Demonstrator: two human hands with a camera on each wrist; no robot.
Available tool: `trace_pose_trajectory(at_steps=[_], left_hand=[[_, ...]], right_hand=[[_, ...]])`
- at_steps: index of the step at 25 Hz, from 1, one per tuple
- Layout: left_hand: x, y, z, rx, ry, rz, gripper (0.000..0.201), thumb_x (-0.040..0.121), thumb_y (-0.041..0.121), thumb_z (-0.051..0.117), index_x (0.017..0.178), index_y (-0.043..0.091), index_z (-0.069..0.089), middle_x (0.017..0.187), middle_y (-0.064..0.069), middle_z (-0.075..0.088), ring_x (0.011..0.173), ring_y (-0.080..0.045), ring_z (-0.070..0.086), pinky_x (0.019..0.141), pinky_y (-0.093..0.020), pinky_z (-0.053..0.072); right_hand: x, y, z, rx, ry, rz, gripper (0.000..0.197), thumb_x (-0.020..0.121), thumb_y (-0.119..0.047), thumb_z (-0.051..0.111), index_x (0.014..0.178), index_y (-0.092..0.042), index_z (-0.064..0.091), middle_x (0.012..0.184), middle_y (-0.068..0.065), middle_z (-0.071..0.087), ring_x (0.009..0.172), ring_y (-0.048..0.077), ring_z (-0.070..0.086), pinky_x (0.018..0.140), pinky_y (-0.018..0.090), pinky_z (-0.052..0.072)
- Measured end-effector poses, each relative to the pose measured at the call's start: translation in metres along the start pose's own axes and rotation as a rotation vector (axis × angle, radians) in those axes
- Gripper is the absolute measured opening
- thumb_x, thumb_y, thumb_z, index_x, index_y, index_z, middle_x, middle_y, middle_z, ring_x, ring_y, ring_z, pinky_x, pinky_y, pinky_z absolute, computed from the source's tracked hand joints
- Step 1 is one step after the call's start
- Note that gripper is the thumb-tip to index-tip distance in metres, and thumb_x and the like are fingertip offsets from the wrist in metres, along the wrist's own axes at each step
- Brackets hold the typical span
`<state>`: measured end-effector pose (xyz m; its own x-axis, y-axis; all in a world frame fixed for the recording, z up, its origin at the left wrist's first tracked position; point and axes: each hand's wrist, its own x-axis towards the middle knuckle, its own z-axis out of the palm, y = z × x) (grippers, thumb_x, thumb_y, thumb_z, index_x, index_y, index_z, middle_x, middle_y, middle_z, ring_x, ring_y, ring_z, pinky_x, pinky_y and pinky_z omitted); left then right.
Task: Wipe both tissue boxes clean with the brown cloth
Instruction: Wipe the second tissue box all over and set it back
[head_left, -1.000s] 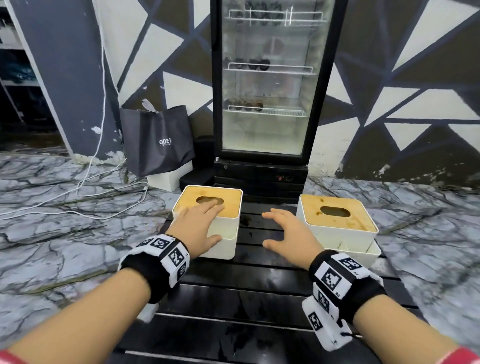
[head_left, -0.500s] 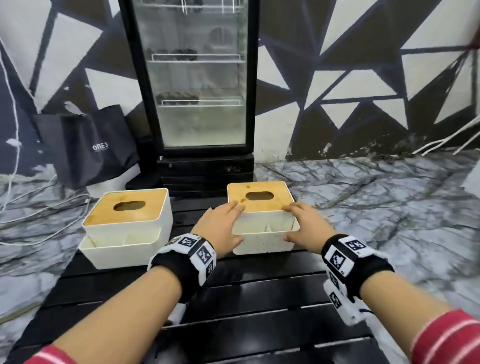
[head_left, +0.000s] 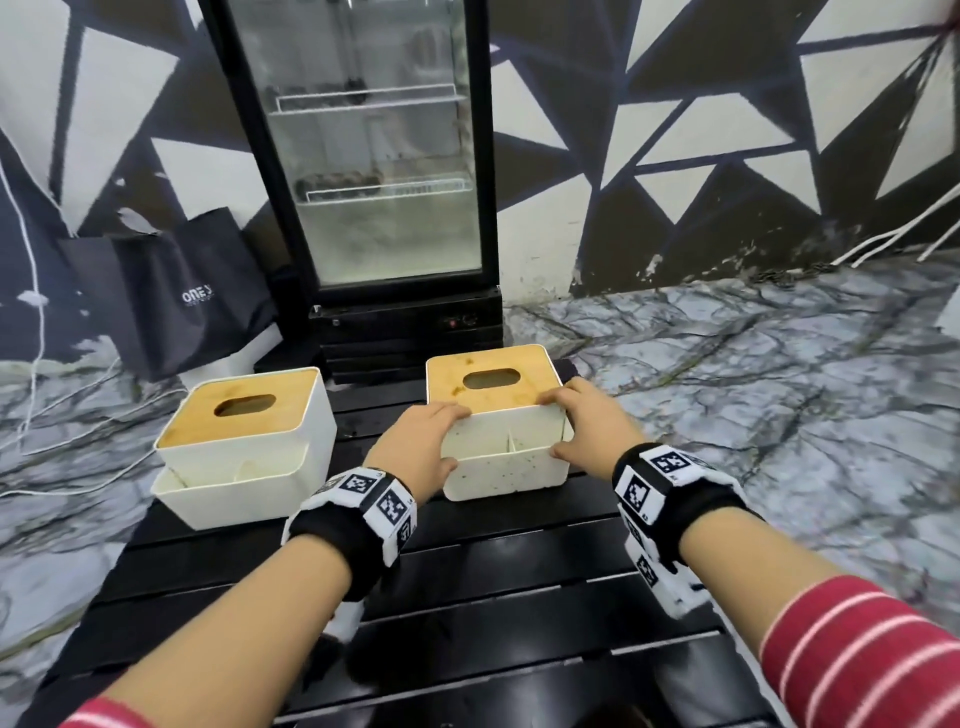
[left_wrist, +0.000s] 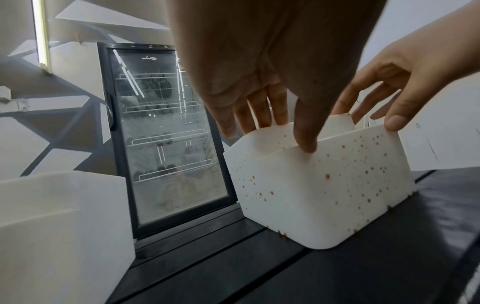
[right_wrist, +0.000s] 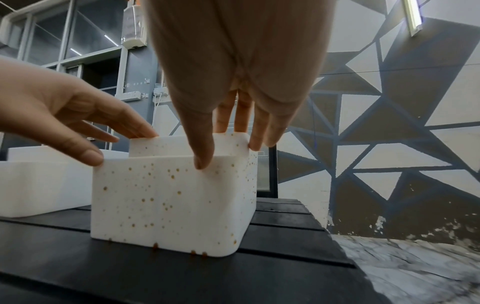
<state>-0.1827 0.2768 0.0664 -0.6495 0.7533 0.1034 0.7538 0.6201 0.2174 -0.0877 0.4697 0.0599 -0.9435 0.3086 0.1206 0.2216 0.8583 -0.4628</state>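
Two white tissue boxes with brown wooden lids stand on a black slatted table (head_left: 467, 597). The right tissue box (head_left: 504, 467) is speckled with brown spots on its front wall (left_wrist: 324, 185) (right_wrist: 168, 205). My left hand (head_left: 431, 441) (left_wrist: 283, 131) grips its left side, fingers over the upper edge, thumb on the front wall. My right hand (head_left: 571, 426) (right_wrist: 223, 148) grips its right side the same way. The left tissue box (head_left: 244, 441) (left_wrist: 52, 226) (right_wrist: 39, 185) stands apart, untouched. No brown cloth is in view.
A glass-door fridge (head_left: 384, 182) stands right behind the table. A black bag (head_left: 192, 296) leans on the wall at the left. White cables (head_left: 52, 467) trail over the marble floor (head_left: 779, 389), which surrounds the table.
My left hand left the left box and my right hand left the table's middle. Both now hold the right box. The head view swung to the right.
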Motion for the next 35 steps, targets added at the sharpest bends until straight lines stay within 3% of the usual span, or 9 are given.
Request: trace_pose_trajectory(at_steps=[7, 14, 20, 23, 28, 32, 35], left_hand=[[-0.061, 0.002, -0.006, 0.002, 0.002, -0.026, 0.061, 0.088, 0.018, 0.062, 0.141, 0.024, 0.034, 0.147, 0.008, 0.036, 0.135, -0.014, 0.031, 0.11, -0.023, 0.022], [-0.153, 0.002, -0.013, -0.02, 0.011, -0.014, 0.06, 0.087, 0.02, 0.062, 0.141, 0.027, 0.035, 0.147, 0.011, 0.035, 0.135, -0.01, 0.031, 0.109, -0.017, 0.018], [-0.225, 0.0, -0.015, -0.068, 0.032, -0.028, 0.061, 0.084, 0.019, 0.066, 0.139, 0.026, 0.04, 0.145, 0.009, 0.039, 0.133, -0.013, 0.034, 0.11, -0.022, 0.024], [-0.257, -0.002, -0.016, -0.085, 0.053, -0.031, 0.061, 0.081, 0.018, 0.069, 0.136, 0.027, 0.044, 0.143, 0.01, 0.042, 0.131, -0.014, 0.037, 0.11, -0.027, 0.032], [-0.294, -0.001, -0.017, -0.033, 0.058, 0.016, 0.059, 0.081, 0.019, 0.069, 0.135, 0.026, 0.046, 0.142, 0.011, 0.043, 0.13, -0.013, 0.039, 0.104, -0.015, 0.019], [-0.305, 0.004, -0.026, -0.021, 0.054, 0.023, 0.05, 0.08, 0.038, 0.065, 0.127, 0.026, 0.052, 0.132, 0.013, 0.05, 0.12, -0.012, 0.045, 0.101, -0.019, 0.032], [-0.295, 0.015, -0.03, 0.029, 0.084, -0.027, 0.059, 0.074, 0.063, 0.039, 0.115, 0.025, 0.058, 0.117, 0.009, 0.057, 0.105, -0.015, 0.053, 0.089, -0.03, 0.044]], right_hand=[[-0.054, -0.033, 0.004, 0.015, -0.043, -0.03, 0.055, 0.071, -0.011, 0.072, 0.12, -0.019, 0.049, 0.111, -0.002, 0.041, 0.103, 0.019, 0.049, 0.083, 0.026, 0.041], [-0.128, -0.069, 0.014, 0.006, -0.092, -0.103, 0.054, 0.071, -0.013, 0.073, 0.119, -0.021, 0.049, 0.112, -0.005, 0.042, 0.103, 0.017, 0.05, 0.085, 0.025, 0.041], [-0.183, -0.099, 0.025, 0.021, -0.099, -0.159, 0.051, 0.072, -0.013, 0.069, 0.118, -0.022, 0.049, 0.109, -0.006, 0.041, 0.101, 0.017, 0.05, 0.083, 0.028, 0.044], [-0.212, -0.111, 0.03, 0.05, -0.101, -0.173, 0.051, 0.073, -0.014, 0.069, 0.119, -0.024, 0.049, 0.101, -0.012, 0.035, 0.096, 0.014, 0.05, 0.079, 0.024, 0.043], [-0.251, -0.123, 0.04, 0.119, -0.059, -0.19, 0.054, 0.072, -0.015, 0.071, 0.122, -0.024, 0.05, 0.11, -0.008, 0.042, 0.103, 0.011, 0.048, 0.086, 0.02, 0.04], [-0.267, -0.123, 0.041, 0.222, -0.082, -0.207, 0.051, 0.074, -0.019, 0.071, 0.122, -0.025, 0.053, 0.112, -0.008, 0.046, 0.104, 0.007, 0.047, 0.092, 0.016, 0.037], [-0.263, -0.105, 0.03, 0.379, 0.047, -0.147, 0.04, 0.078, -0.018, 0.068, 0.116, -0.026, 0.058, 0.111, -0.011, 0.051, 0.104, 0.002, 0.049, 0.084, 0.005, 0.034]])
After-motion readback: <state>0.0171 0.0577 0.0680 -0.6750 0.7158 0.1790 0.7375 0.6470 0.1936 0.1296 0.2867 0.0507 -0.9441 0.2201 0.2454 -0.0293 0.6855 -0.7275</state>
